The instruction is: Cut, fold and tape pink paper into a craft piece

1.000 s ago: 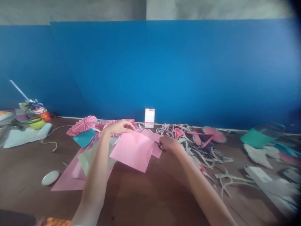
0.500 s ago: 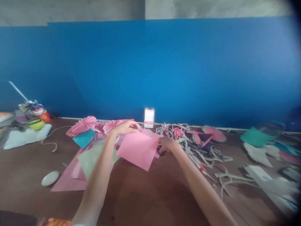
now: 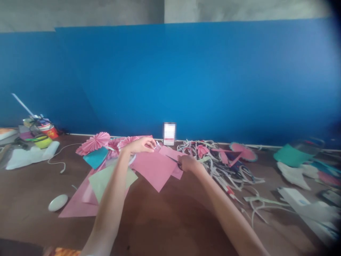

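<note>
"Counting hands, how many are you seeing at work?"

"Two, both bare. The left hand is pinching the far corner of the pink sheet between thumb and fingertips, with the other fingers curling loosely."

"Is the right one holding anything?"

"The right hand is closing around the handles of one pair of scissors at the sheet's right edge. The blades are pointing left across the sheet, but I am not making out how far apart they are standing."

"Where is that sheet sitting?"

"It is sloping down from the pinched corner toward the table, its near corner pointing at the person. One smaller pink piece is showing under its right side."

"What is lying left of the sheet?"

"One green sheet is touching its left edge, and one long pink sheet is lying beneath that. One teal piece is sitting beyond the green one. Three pink fans are spreading just behind it, as far as the blur is letting me count. One white oval thing is resting well to the left."

"And to its right?"

"One tangle of strips is spreading just past the right hand, too many for counting. One white card is standing behind the sheet, against the blue wall."
</note>
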`<state>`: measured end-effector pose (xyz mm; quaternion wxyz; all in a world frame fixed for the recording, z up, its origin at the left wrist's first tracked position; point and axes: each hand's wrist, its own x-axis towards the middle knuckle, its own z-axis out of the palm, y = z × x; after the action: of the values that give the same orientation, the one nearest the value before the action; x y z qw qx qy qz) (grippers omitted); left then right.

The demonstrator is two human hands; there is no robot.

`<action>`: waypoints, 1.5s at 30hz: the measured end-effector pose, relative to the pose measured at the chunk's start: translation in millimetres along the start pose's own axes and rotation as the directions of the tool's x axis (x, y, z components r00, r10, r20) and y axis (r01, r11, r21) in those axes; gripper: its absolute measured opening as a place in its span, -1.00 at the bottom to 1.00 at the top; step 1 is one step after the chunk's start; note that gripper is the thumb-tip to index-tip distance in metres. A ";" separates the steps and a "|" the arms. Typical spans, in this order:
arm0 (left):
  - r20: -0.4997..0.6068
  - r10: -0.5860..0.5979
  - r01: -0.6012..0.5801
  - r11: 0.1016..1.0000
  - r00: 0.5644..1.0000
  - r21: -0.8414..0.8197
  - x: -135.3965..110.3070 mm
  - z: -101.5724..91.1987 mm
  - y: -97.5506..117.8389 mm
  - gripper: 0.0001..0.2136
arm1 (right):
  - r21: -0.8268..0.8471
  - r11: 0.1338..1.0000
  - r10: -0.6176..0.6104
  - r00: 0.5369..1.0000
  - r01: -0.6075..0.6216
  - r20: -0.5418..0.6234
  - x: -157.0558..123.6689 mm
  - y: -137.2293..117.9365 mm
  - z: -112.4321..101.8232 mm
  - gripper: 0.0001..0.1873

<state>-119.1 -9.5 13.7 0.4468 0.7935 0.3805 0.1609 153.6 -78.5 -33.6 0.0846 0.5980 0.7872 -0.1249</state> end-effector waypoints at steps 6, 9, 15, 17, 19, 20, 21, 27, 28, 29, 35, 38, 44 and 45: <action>-0.120 -0.018 0.044 0.973 0.993 0.226 2.9 3.8 10.4 -0.82 | 0.143 0.986 -0.089 0.996 0.090 -0.010 3.8 29.7 -10.1 -0.60; -0.139 0.022 0.023 0.950 0.990 0.311 3.5 9.5 19.8 -0.87 | 0.202 0.973 -0.108 0.994 0.108 -0.013 2.9 37.5 -15.1 -0.62; -0.062 0.065 -0.044 0.956 0.996 0.291 3.8 15.6 26.1 -0.91 | 0.326 0.933 -0.089 0.975 0.154 -0.204 0.5 41.0 -20.1 -0.65; -0.058 0.074 -0.055 0.961 0.996 0.272 3.1 15.1 25.1 -0.90 | 0.382 0.906 -0.050 0.941 0.184 -0.335 2.6 41.0 -19.7 -0.58; -0.062 0.081 -0.064 0.967 0.995 0.248 2.3 14.5 24.3 -0.87 | 0.456 0.856 -0.033 0.906 0.243 -0.422 5.2 39.5 -19.5 -0.56; -0.059 0.085 -0.069 0.970 0.995 0.234 2.1 14.5 24.0 -0.85 | 0.502 0.816 -0.038 0.893 0.286 -0.448 6.2 37.8 -19.7 -0.56; -0.052 0.090 -0.077 0.973 0.995 0.219 2.3 14.8 23.9 -0.85 | 0.552 0.762 -0.051 0.881 0.339 -0.471 6.6 35.4 -20.3 -0.57; -0.015 0.159 -0.158 0.986 0.987 0.058 9.3 23.1 26.5 -0.75 | 0.728 0.346 -0.230 0.806 0.592 -0.545 -2.9 9.8 -28.6 -0.62; 0.002 0.154 -0.154 0.987 0.988 0.041 10.9 25.1 27.6 -0.73 | 0.737 0.327 -0.260 0.807 0.591 -0.531 -5.2 5.8 -29.8 -0.63; 0.026 0.142 -0.143 0.989 0.990 0.032 12.5 27.3 28.8 -0.71 | 0.733 0.344 -0.257 0.810 0.587 -0.528 -7.2 2.4 -30.7 -0.66; 0.084 0.109 -0.108 0.994 0.990 -0.023 21.0 40.4 36.8 -0.64 | 0.661 0.516 -0.209 0.829 0.544 -0.519 -11.9 -4.3 -31.1 -0.71; 0.070 0.113 -0.110 0.993 0.991 -0.046 23.1 43.6 39.5 -0.58 | 0.662 0.508 -0.209 0.824 0.551 -0.527 -9.6 -5.8 -28.3 -0.69; 0.043 0.122 -0.119 0.991 0.992 -0.068 9.6 29.0 35.1 -0.45 | 0.657 0.476 -0.153 0.791 0.585 -0.593 -8.9 -1.8 -29.8 -0.64; 0.050 0.121 -0.117 0.990 0.991 -0.078 5.9 24.8 32.9 -0.44 | 0.676 0.447 -0.120 0.788 0.585 -0.603 -9.7 1.1 -31.9 -0.65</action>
<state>-85.4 -29.9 27.0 0.4762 0.8015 0.3139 0.1796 157.8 -77.7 -0.5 -0.4359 0.3882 0.7317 -0.3521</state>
